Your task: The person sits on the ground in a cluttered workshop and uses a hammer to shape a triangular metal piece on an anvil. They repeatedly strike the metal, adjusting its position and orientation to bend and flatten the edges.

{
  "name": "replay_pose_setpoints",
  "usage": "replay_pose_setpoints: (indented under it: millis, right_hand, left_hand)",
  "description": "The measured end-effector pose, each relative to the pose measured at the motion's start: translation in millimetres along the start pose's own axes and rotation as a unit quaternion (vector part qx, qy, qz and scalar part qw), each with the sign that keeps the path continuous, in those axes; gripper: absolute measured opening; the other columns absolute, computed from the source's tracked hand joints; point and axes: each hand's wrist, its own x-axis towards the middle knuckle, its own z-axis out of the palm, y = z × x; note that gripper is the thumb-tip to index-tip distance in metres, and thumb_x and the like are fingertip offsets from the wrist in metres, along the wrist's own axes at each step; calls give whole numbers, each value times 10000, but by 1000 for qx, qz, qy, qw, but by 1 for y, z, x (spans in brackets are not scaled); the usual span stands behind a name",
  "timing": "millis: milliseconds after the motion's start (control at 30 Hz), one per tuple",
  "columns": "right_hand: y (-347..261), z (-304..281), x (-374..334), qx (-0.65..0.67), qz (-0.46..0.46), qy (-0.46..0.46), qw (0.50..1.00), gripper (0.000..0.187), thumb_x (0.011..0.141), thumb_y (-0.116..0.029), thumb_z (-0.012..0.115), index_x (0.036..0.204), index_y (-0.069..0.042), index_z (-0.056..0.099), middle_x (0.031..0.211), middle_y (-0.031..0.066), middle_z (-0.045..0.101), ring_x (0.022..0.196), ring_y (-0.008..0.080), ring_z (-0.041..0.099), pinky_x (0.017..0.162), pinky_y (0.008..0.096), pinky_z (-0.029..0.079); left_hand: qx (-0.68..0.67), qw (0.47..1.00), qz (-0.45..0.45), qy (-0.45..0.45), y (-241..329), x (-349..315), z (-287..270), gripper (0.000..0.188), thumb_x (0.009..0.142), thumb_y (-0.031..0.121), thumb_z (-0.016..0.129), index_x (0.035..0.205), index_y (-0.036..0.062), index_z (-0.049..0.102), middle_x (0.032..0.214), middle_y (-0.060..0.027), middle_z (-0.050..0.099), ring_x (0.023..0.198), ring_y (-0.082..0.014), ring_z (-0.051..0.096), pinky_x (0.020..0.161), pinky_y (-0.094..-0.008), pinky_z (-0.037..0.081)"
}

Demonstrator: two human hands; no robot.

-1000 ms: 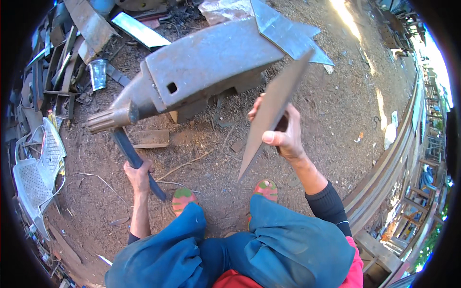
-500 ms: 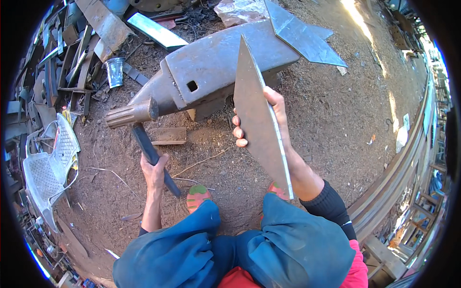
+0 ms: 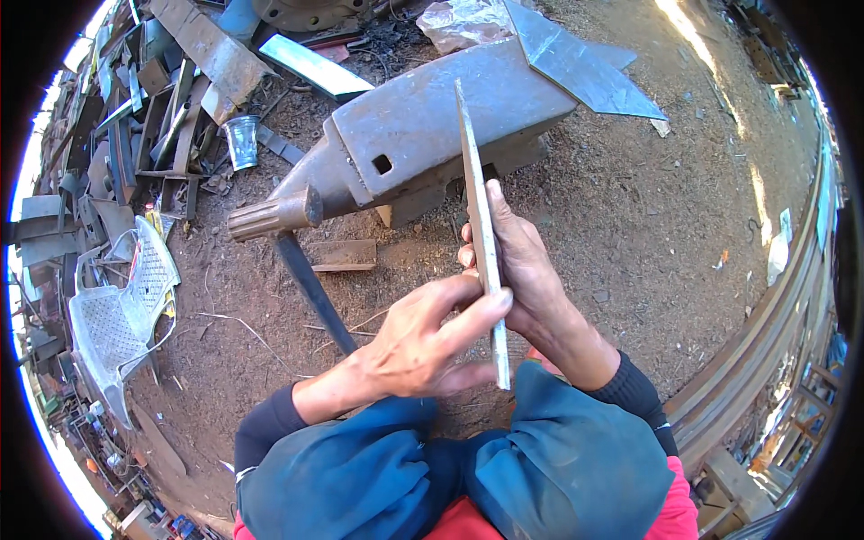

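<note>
A flat, pointed metal plate is held almost edge-on above my knees, its sharp tip pointing up toward the anvil. My right hand grips it from the right, thumb on one face and fingertips showing on the other. Lower down, my left hand has its fingers closed over the plate's near edge; part of its grip is hidden. The hammer rests with its ridged head by the horn of the anvil. Its dark handle slants down and disappears behind my left hand.
Bluish sheet-metal pieces lie on the anvil's far right end. Scrap metal is heaped at the left, near a metal cup and a broken white plastic chair. Long metal bars run along the right side.
My left hand has let go of the hammer handle and moved right onto the plate. The plate has turned from showing its broad face to nearly edge-on. The hammer stays propped by the horn.
</note>
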Motion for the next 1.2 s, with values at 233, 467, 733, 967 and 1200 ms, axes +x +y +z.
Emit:
replay_pose_setpoints:
  millis: [233, 467, 733, 967, 1200]
  right_hand:
    - [1, 4, -1, 56, -21, -19, 998, 387, 998, -463, 592, 927, -83, 609, 778, 26, 606, 637, 113, 602, 530, 244, 492]
    - [-4, 14, -6, 99, -6, -37, 994, 308, 1046, -345, 540, 1138, -58, 602, 872, 70, 680, 671, 124, 662, 560, 272, 553]
    - [-18, 10, 8, 30, -40, -97, 994, 410, 1001, -413, 600, 1124, -22, 610, 857, 13, 677, 596, 56, 594, 453, 189, 424]
    - [-36, 18, 28, 34, -45, -118, 991, 349, 1012, -375, 596, 979, -30, 643, 800, 21, 671, 611, 108, 616, 491, 223, 423]
    - [-36, 14, 29, 44, -59, -101, 992, 350, 1013, -409, 586, 979, -64, 634, 805, -4, 647, 643, 93, 613, 514, 211, 422]
  left_hand:
    - [110, 992, 58, 28, -9, 12, -1, 737, 790, 341, 825, 1338, -40, 514, 952, -151, 666, 748, -255, 646, 601, -351, 530]
    - [88, 994, 23, 66, -9, 15, -17, 900, 754, 402, 869, 1373, -73, 421, 991, -191, 672, 843, -271, 700, 687, -344, 561]
    - [107, 981, -28, 161, -11, 56, -25, 314, 829, 268, 812, 868, 17, 627, 721, -81, 632, 599, -222, 631, 540, -327, 503]
    - [94, 976, -96, 169, -30, 71, -28, 267, 939, 304, 698, 933, 47, 626, 696, -85, 658, 596, -220, 676, 517, -329, 496]
    - [89, 980, -98, 150, -35, 76, -22, 261, 955, 285, 689, 992, 30, 646, 750, -65, 685, 640, -169, 673, 560, -291, 508]
